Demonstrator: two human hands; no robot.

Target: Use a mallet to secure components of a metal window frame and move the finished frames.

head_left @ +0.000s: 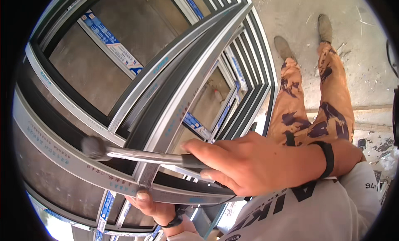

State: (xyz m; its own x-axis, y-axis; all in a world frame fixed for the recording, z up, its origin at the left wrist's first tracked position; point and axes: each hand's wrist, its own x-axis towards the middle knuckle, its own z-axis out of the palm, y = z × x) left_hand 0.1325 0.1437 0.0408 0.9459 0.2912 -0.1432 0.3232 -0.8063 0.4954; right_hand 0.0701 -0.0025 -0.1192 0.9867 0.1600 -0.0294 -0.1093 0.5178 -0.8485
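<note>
A mallet with a worn, dark, blunt head point(94, 148), a metal shaft point(141, 154) and a black grip is held in my right hand point(259, 162). Its head hovers over or rests on a grey metal window frame point(70, 160); I cannot tell if it touches. My left hand point(151, 207) grips that frame from the near side, thumb up, close to where an upright bar point(146, 174) meets the outer rail. The left fingers below the rail are mostly hidden. Both wrists wear dark bands.
More grey and black frames point(257, 50) stand stacked behind, some with blue and white protective film point(110, 41). My legs in stained orange trousers point(332, 87) and my shoes point(325, 28) are at the right, on a concrete floor point(353, 25) with scattered debris.
</note>
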